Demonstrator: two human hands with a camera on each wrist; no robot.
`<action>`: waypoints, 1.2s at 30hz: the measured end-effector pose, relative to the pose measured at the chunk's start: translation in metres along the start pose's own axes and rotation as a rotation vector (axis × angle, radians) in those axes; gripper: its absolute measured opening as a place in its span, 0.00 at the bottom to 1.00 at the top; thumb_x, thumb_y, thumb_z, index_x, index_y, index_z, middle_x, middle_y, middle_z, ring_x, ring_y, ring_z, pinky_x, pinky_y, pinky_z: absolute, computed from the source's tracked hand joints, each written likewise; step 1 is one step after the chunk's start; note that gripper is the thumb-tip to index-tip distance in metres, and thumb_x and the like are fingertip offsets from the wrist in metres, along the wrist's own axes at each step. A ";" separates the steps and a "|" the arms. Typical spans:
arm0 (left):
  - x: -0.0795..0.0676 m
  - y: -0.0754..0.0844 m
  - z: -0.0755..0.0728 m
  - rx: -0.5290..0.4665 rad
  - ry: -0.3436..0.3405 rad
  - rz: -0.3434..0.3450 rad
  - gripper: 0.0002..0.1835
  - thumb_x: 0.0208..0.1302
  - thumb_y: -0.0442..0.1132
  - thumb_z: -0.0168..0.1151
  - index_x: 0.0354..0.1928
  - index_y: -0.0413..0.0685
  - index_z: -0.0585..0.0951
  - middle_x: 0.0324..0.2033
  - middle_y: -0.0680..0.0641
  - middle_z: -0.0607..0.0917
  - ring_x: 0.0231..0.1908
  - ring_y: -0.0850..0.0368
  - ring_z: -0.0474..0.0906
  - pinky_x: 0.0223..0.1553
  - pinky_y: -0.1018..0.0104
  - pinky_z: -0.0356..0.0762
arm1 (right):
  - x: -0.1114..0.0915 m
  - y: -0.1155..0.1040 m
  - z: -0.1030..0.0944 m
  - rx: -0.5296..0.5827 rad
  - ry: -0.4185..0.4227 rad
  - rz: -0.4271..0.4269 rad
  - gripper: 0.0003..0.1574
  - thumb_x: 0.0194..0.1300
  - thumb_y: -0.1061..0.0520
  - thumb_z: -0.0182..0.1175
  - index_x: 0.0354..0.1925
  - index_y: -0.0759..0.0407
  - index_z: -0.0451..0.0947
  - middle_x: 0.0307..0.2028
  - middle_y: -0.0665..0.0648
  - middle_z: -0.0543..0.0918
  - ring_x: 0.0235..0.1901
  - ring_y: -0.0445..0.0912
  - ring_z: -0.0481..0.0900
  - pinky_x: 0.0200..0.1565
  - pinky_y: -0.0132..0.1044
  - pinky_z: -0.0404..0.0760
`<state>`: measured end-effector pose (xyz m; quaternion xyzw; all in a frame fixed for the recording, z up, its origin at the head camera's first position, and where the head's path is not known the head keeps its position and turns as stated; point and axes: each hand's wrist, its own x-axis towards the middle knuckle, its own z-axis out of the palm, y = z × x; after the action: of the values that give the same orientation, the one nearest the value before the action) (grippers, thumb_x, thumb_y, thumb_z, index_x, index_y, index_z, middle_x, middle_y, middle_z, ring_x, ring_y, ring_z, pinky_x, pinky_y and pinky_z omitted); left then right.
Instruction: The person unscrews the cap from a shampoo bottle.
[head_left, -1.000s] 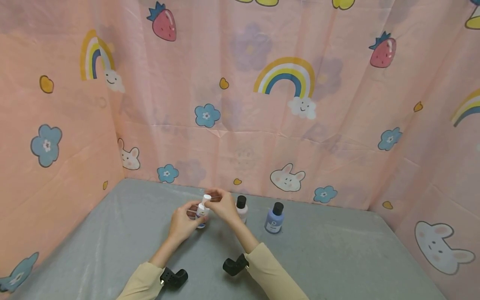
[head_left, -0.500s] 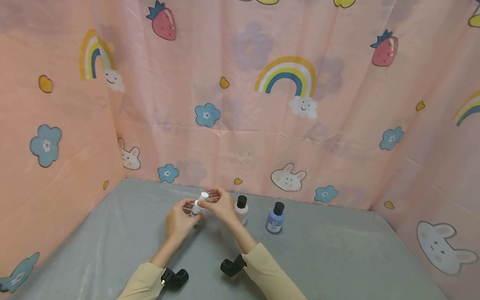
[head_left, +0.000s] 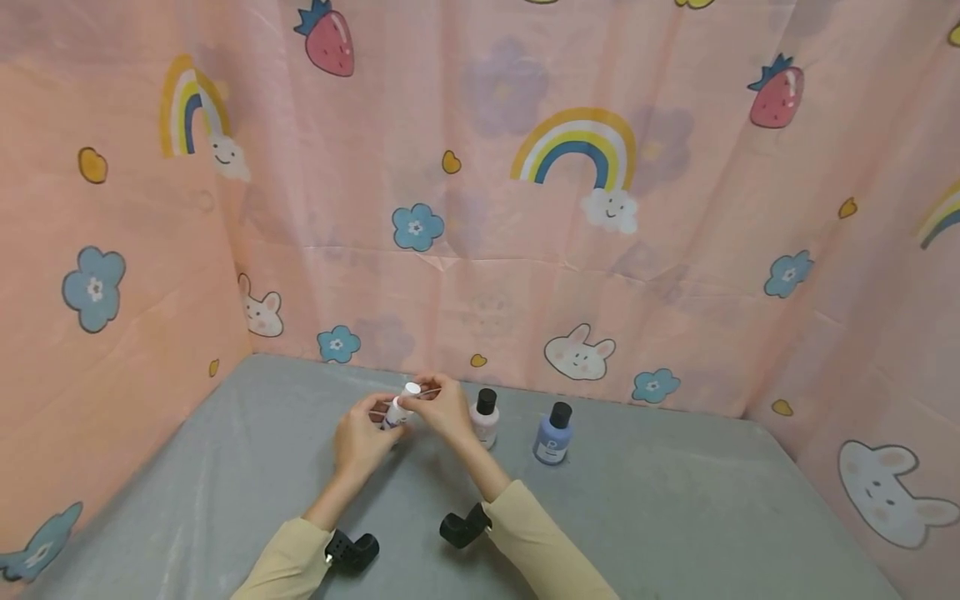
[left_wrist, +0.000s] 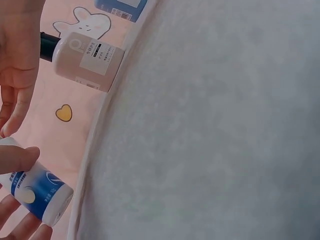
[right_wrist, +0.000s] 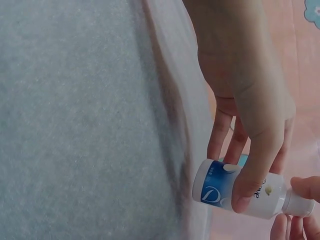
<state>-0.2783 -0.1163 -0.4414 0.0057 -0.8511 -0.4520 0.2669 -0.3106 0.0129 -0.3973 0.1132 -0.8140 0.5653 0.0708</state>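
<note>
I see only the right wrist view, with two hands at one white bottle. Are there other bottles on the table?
Observer: Yes, the head view shows two more on the table: a pale pink bottle and a blue bottle.
Operator: Thank you. Which one is nearer to the white bottle?
Observer: The pale pink bottle; the blue bottle stands farther to the right.
Operator: And are these two closed?
Observer: Each has a black cap on top.

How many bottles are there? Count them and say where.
3: a white bottle in the left hand, its cap pinched by the right hand; a pale pink bottle standing just right of that hand, partly behind it; a blue bottle farther right. No others show.
</note>
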 end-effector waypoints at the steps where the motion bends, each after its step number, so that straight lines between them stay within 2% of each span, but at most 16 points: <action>1: 0.000 0.000 0.000 -0.004 -0.004 0.001 0.22 0.44 0.38 0.78 0.45 0.46 0.84 0.36 0.42 0.87 0.34 0.47 0.85 0.36 0.52 0.81 | 0.001 0.000 0.000 0.001 -0.003 -0.003 0.18 0.51 0.60 0.72 0.42 0.61 0.82 0.37 0.59 0.84 0.31 0.42 0.81 0.31 0.28 0.77; 11: 0.003 -0.003 0.006 -0.064 -0.066 0.059 0.22 0.48 0.33 0.74 0.48 0.38 0.80 0.35 0.38 0.86 0.33 0.46 0.84 0.36 0.53 0.82 | 0.002 -0.001 -0.002 0.043 -0.043 -0.025 0.19 0.53 0.64 0.68 0.46 0.62 0.81 0.43 0.63 0.85 0.41 0.52 0.84 0.40 0.37 0.83; 17: 0.003 -0.002 0.006 -0.085 -0.096 0.043 0.23 0.49 0.34 0.74 0.49 0.37 0.79 0.36 0.38 0.86 0.34 0.46 0.84 0.37 0.53 0.82 | 0.004 -0.002 -0.002 0.039 -0.068 -0.034 0.21 0.55 0.65 0.65 0.49 0.64 0.79 0.45 0.64 0.84 0.44 0.54 0.83 0.43 0.39 0.83; 23: 0.003 -0.002 0.004 -0.079 -0.071 0.023 0.24 0.45 0.37 0.77 0.47 0.40 0.81 0.33 0.40 0.86 0.32 0.48 0.84 0.35 0.55 0.82 | 0.004 0.000 -0.002 0.042 -0.056 -0.023 0.23 0.56 0.61 0.67 0.51 0.63 0.78 0.47 0.63 0.83 0.45 0.54 0.83 0.46 0.40 0.82; 27: 0.004 -0.001 0.003 -0.053 -0.042 0.026 0.24 0.43 0.38 0.78 0.45 0.42 0.82 0.32 0.41 0.86 0.31 0.48 0.84 0.35 0.54 0.81 | 0.004 -0.001 -0.002 0.041 -0.038 -0.028 0.24 0.55 0.58 0.69 0.50 0.62 0.79 0.45 0.62 0.82 0.43 0.53 0.83 0.44 0.40 0.82; 30: 0.003 0.000 0.002 -0.033 -0.025 0.037 0.24 0.42 0.39 0.79 0.45 0.43 0.83 0.32 0.42 0.86 0.31 0.48 0.84 0.34 0.54 0.81 | 0.003 -0.001 -0.002 0.030 -0.026 -0.031 0.24 0.53 0.57 0.70 0.49 0.62 0.79 0.41 0.61 0.82 0.38 0.49 0.82 0.40 0.36 0.81; 36: 0.002 0.000 0.002 -0.007 -0.024 0.069 0.23 0.42 0.39 0.79 0.43 0.44 0.83 0.32 0.42 0.86 0.31 0.48 0.84 0.35 0.53 0.81 | 0.001 0.000 -0.003 0.026 -0.021 -0.054 0.22 0.52 0.60 0.70 0.46 0.64 0.80 0.36 0.61 0.82 0.32 0.43 0.80 0.34 0.30 0.79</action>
<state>-0.2805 -0.1156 -0.4416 -0.0302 -0.8523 -0.4457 0.2721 -0.3120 0.0157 -0.3954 0.1422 -0.8039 0.5725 0.0760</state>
